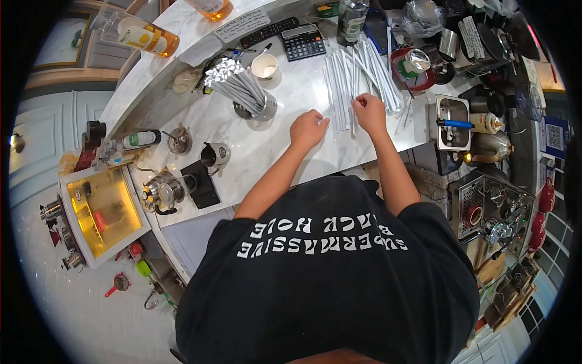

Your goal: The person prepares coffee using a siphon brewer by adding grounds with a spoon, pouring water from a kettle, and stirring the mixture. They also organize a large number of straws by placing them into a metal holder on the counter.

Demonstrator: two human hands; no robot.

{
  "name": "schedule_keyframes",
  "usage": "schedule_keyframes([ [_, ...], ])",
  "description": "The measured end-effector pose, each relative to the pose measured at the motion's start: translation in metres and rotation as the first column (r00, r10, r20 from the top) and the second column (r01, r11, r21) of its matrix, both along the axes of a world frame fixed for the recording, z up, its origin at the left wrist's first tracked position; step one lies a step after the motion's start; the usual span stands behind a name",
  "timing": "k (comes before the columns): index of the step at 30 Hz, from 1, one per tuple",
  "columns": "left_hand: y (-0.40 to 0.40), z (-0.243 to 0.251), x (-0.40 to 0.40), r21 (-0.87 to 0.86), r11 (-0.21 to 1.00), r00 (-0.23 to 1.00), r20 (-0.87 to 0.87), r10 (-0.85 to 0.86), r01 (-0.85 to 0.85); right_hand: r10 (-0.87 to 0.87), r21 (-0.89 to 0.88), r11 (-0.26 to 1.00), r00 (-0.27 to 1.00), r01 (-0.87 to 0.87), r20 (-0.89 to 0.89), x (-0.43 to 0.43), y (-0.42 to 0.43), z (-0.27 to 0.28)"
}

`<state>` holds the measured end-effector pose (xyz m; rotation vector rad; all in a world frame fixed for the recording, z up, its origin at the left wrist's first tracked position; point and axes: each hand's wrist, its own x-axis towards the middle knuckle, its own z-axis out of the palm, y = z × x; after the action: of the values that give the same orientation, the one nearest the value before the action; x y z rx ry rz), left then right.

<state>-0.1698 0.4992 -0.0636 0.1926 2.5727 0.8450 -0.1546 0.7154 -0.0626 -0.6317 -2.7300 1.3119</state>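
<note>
Wrapped straws [338, 86] lie in a loose row on the white marble counter [273, 154], with more of them in a heap [379, 75] to the right. My right hand [370, 113] rests over the row, its thumb and fingertips pinched at one thin straw. Just left of the straws is my left hand [310, 130], fingers slightly bent, a gap at the thumb, and nothing visible in it. Farther left, a perforated metal cup [266, 113] leans with a thick bundle of grey wrapped straws [236, 86], their white ends fanned outward.
Behind the cup stands a paper cup [265, 67]. A calculator [303, 42], a remote control [269, 32] and a glass bottle [353, 20] line the back. On the left are a milk pitcher [215, 154] and a glass teapot [164, 191]; on the right, a steel container [453, 123] and a red tray [413, 84].
</note>
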Motion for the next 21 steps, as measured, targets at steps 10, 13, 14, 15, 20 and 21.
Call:
schedule_keyframes([
  [10, 0.038, -0.024, -0.015, -0.411, 0.908, 0.996, 0.025, -0.082, 0.085, 0.049, -0.041, 0.998, 0.999, -0.048, 0.012, 0.046, 0.019, 0.002],
  [13, -0.001, -0.020, 0.013, -0.176, 0.984, 0.995, -0.093, -0.027, 0.010, 0.079, -0.073, 0.994, 0.997, -0.080, -0.024, 0.045, 0.013, 0.013],
  [14, -0.016, -0.015, 0.025, -0.043, 0.999, 0.987, -0.161, 0.018, -0.025, 0.099, -0.094, 0.990, 0.995, -0.101, -0.030, 0.047, 0.008, 0.019],
  [15, -0.030, -0.009, 0.037, 0.091, 0.994, 0.971, -0.225, 0.077, -0.058, 0.117, -0.092, 0.989, 0.992, -0.120, -0.037, 0.048, 0.002, 0.021],
  [20, -0.095, 0.024, 0.090, 0.303, 0.933, 0.872, -0.381, 0.307, -0.197, 0.331, -0.085, 0.937, 0.938, -0.339, -0.099, 0.043, -0.055, 0.026],
  [21, -0.106, 0.029, 0.098, 0.315, 0.923, 0.808, -0.471, 0.355, -0.222, 0.406, -0.110, 0.903, 0.910, -0.414, -0.087, 0.038, -0.070, 0.031],
])
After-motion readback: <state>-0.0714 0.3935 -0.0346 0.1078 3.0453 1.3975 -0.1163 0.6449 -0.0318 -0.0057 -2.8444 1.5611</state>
